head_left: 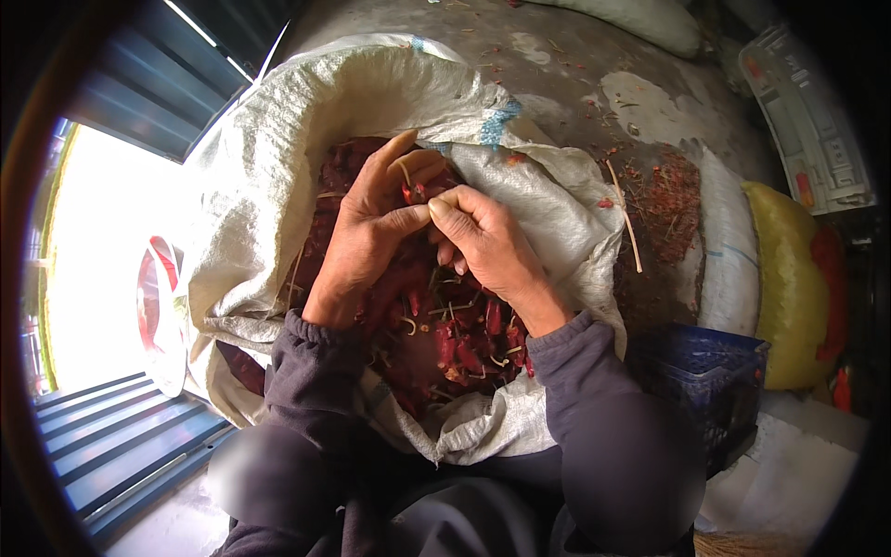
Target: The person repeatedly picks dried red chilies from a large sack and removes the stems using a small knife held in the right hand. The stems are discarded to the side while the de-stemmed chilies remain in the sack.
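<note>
Dried red chili peppers (464, 343) with pale stems fill a white woven sack (246, 223) whose mouth is spread wide before me. Above them my left hand (367, 227) is raised, palm turned inward, its thumb and curled fingers around a red chili pepper (414, 192) with a pale curved stem. My right hand (487, 237) meets it from the right. Thumb and index finger of that hand are pinched together at the chili's lower end, touching my left thumb tip. The right hand's other fingers curl underneath, partly hidden.
A blue plastic crate (710, 362) stands at my right, near a yellow sack (789, 278) and a white sack (729, 251). Red scraps and stems (664, 200) litter the floor. Blue corrugated panels (130, 446) border the bright opening at left, by a red-and-white round object (160, 297).
</note>
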The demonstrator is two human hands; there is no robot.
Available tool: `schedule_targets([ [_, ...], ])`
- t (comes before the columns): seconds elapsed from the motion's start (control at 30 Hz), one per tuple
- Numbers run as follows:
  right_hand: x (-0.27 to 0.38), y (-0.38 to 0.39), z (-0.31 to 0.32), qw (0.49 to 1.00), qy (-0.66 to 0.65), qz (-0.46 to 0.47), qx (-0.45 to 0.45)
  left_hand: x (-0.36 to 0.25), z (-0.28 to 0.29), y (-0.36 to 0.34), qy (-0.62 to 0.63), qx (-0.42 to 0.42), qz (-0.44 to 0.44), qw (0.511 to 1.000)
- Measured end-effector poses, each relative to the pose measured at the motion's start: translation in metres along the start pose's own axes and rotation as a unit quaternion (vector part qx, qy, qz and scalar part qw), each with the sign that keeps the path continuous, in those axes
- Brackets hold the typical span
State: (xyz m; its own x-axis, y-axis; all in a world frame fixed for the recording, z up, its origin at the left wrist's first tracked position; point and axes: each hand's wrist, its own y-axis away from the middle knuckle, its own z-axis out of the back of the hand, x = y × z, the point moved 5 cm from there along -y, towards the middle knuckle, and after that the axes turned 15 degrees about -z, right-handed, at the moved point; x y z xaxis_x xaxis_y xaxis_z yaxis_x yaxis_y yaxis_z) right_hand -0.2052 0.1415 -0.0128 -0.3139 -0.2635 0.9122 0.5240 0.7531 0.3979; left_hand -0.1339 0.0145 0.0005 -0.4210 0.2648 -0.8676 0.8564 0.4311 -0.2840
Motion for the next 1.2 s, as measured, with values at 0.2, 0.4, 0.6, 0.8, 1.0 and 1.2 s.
schedule_targets([
  [0.2, 0.006, 0.000, 0.006, 0.977, 0.116, 0.137, -0.113, 0.002, 0.009, 0.003, -0.156, 0.004, 0.016, 0.988],
  [0.4, 0.015, 0.010, 0.004, 0.881, 0.294, 0.285, -0.236, -0.007, -0.008, 0.007, -0.409, 0.095, -0.041, 0.907],
  [0.6, 0.012, 0.007, 0.010, 0.954, 0.188, 0.180, -0.150, -0.012, -0.011, 0.007, -0.455, 0.150, -0.081, 0.874],
  [0.8, 0.013, 0.011, 0.016, 0.927, 0.257, 0.215, -0.169, -0.009, -0.018, 0.008, -0.477, 0.210, -0.093, 0.848],
  [1.0, 0.024, 0.026, 0.007, 0.804, 0.412, 0.329, -0.276, -0.003, -0.017, 0.010, -0.518, 0.189, -0.058, 0.832],
  [1.2, 0.016, 0.018, 0.005, 0.861, 0.287, 0.324, -0.268, -0.003, -0.013, 0.014, -0.412, 0.114, -0.006, 0.904],
])
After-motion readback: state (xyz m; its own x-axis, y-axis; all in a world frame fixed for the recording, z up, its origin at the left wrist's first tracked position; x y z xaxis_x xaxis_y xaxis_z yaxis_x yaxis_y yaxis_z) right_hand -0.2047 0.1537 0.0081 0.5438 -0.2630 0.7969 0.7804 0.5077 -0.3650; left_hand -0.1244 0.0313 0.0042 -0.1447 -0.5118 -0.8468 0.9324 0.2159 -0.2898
